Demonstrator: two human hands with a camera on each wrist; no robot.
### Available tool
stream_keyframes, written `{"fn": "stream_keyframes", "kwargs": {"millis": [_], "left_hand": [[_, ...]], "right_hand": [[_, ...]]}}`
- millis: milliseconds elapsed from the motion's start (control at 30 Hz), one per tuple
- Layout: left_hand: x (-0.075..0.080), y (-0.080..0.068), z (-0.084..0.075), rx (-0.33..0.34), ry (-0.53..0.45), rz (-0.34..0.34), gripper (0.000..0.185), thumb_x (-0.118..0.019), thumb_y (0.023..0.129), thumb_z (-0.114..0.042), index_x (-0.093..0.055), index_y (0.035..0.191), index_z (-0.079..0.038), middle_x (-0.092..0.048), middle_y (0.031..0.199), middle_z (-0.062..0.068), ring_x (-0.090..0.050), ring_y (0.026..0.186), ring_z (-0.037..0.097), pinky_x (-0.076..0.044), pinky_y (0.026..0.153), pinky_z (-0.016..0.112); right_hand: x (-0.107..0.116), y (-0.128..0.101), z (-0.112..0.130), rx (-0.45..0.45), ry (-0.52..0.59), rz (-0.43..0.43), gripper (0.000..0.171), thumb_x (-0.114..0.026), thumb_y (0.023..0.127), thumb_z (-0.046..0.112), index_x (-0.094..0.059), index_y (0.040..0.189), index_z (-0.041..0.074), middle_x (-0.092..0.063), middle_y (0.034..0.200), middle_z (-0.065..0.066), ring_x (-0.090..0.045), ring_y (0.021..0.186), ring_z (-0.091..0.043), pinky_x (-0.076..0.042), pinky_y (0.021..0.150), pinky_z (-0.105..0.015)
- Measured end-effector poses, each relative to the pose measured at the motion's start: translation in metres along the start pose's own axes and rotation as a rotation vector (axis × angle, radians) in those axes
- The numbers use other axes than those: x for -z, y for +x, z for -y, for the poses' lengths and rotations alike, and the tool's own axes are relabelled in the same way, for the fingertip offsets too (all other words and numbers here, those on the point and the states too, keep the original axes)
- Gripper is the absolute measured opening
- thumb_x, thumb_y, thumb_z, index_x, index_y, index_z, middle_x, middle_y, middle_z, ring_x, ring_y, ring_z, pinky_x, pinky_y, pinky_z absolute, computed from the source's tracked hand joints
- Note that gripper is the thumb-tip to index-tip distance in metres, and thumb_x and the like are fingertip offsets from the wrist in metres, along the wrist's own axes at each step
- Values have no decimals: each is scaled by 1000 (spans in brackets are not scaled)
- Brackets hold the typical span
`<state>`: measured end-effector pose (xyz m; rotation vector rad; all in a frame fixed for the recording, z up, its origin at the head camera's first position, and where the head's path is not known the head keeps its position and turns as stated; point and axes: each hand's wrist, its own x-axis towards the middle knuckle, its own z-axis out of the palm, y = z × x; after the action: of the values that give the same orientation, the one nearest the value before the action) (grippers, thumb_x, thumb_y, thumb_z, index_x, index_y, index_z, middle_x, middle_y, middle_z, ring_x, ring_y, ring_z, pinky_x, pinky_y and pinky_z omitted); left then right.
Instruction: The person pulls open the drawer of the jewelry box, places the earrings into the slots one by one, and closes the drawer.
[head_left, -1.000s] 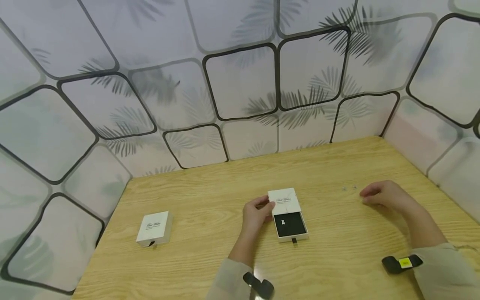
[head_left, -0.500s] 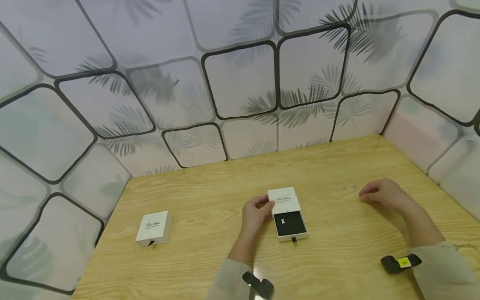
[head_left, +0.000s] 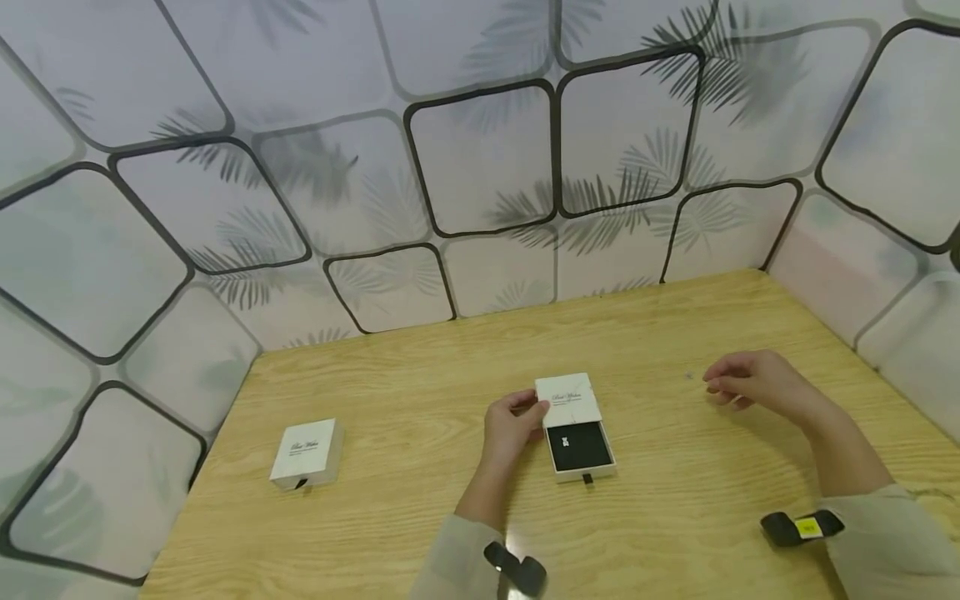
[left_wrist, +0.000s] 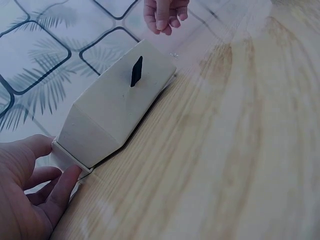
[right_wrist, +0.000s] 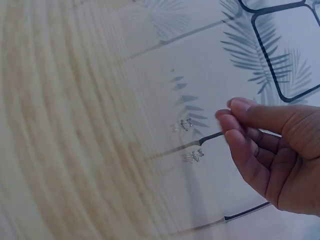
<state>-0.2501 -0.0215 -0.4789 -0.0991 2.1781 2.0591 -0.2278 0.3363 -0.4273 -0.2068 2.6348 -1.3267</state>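
Observation:
My left hand (head_left: pixel 514 429) grips the left side of a white lettered gift box (head_left: pixel 567 400), its thumb on the lid. The box's drawer (head_left: pixel 586 477) is pulled partway out. Lying on its black insert (head_left: pixel 591 448) is a small silvery jewellery piece (head_left: pixel 566 442). In the left wrist view the fingers pinch the end of the box (left_wrist: pixel 110 95). My right hand (head_left: pixel 765 387) hovers at the right, fingers loosely bent and holding nothing visible. Just beyond its fingertips lie two small sparkling jewellery pieces, one (right_wrist: pixel 186 124) beside the other (right_wrist: pixel 198 155); in the head view only one (head_left: pixel 688 376) shows.
A second white lettered box (head_left: pixel 306 452), with a black pull tab, stands closed at the left of the wooden table (head_left: pixel 405 467). Patterned walls (head_left: pixel 487 167) rise behind the table and along both sides.
My right hand has moved slightly left toward the small pieces, its fingers spreading a little; it now covers one of them in the head view. The left hand and box stay put.

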Motion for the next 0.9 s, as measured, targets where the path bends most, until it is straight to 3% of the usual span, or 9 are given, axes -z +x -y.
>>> {"fn": "stream_keyframes", "kwargs": {"millis": [167, 367, 600, 733, 900], "left_hand": [[-1, 0, 0, -1, 8, 3, 37, -70, 85, -12, -63, 117, 4, -64, 111, 15, -64, 85, 16, -60, 66, 28], [-1, 1, -1, -4, 1, 3, 37, -70, 85, -13, -62, 118, 4, -64, 110, 15, -64, 84, 15, -60, 66, 28], [-1, 1, 1, -1, -9, 7, 38, -70, 85, -11, -62, 118, 5, -64, 111, 16, -64, 85, 16, -60, 66, 29], [-1, 0, 3, -11, -19, 2, 38, -70, 84, -10, -62, 118, 6, -64, 110, 16, -64, 85, 15, -60, 66, 29], [-1, 0, 2, -27, -35, 6, 38, -70, 84, -11, -61, 118, 6, -64, 109, 17, -63, 83, 14, -60, 66, 28]], "right_hand": [[-4, -1, 2, 37, 62, -20, 36, -61, 93, 17, -59, 114, -11, -67, 85, -9, -59, 67, -11, -58, 64, -28], [-8, 1, 5, 74, 59, 26, 37, -63, 92, 16, -59, 117, -11, -64, 77, -7, -58, 63, -13, -55, 61, -29], [-17, 5, 6, 143, 44, 71, 29, -64, 91, 15, -66, 110, -5, -70, 95, -4, -58, 66, -14, -54, 59, -30], [-24, 7, 10, 153, 33, 46, 27, -66, 89, 18, -68, 109, -1, -70, 94, -4, -60, 72, -15, -55, 61, -30], [-32, 10, 15, 182, 52, 33, 27, -67, 88, 16, -68, 107, -3, -69, 99, -14, -63, 76, -14, -57, 64, -29]]}}
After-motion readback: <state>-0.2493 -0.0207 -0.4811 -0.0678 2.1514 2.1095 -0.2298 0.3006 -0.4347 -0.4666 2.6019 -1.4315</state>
